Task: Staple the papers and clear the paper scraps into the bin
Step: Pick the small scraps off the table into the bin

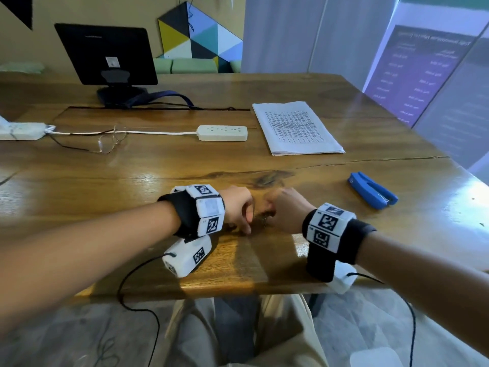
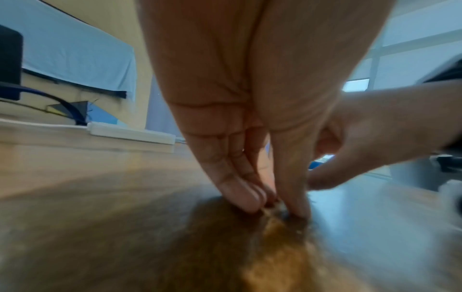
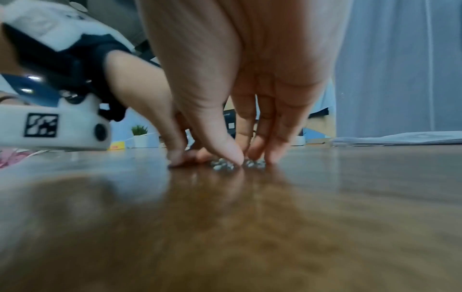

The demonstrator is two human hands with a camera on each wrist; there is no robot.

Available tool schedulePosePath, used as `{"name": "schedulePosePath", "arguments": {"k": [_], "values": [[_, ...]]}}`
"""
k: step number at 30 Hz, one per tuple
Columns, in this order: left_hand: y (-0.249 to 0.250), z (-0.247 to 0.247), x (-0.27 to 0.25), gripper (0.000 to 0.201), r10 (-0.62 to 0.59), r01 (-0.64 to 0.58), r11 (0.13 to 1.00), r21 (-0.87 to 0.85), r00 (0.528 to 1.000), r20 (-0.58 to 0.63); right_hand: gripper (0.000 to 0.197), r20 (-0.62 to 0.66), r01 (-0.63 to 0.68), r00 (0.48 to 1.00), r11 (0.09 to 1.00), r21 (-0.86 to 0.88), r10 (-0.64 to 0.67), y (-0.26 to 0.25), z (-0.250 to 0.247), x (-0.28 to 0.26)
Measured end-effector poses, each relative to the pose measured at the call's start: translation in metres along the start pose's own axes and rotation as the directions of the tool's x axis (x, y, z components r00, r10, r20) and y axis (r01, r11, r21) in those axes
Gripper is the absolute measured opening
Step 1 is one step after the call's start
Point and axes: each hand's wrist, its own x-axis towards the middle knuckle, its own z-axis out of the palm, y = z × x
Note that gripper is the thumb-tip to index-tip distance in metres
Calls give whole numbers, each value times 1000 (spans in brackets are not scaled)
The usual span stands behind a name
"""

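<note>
A small heap of grey-white paper scraps [image 1: 260, 217] [image 3: 222, 166] lies on the wooden table [image 1: 132, 181] near its front edge. My left hand [image 1: 248, 221] [image 2: 275, 205] pinches at the heap, thumb and fingertips meeting on the tabletop. From the other side my right hand [image 1: 267, 210] [image 3: 246, 160] closes its thumb and fingertips around the same scraps, almost touching the left. A stack of printed papers [image 1: 296, 127] lies at the back right. The blue stapler [image 1: 373, 190] rests on the table to the right of my hands. No bin is in view.
A white power strip [image 1: 222, 132] with its cable and a pair of glasses [image 1: 111, 141] lie across the middle left. A black monitor [image 1: 105, 54] stands at the back left. The table's front edge runs just under my wrists.
</note>
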Motion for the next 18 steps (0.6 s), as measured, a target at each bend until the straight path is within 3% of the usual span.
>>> {"name": "schedulePosePath", "arguments": {"k": [3,7,14,18], "values": [[-1,-8,10,15,-19,22,992,-123,999,30,4,21,6,1000,999,43,-6,-8,0,7],[-11,-14,5,15,-39,36,983,-182,999,-9,15,-1,-31,1000,988,152,32,12,-15,5],[-18,-8,4,30,-81,76,988,-134,996,-31,50,207,142,972,978,-151,-110,4,-6,-3],[-16,-8,5,31,-65,62,994,-94,997,-30,39,240,295,942,919,-260,-234,-11,8,-7]]}}
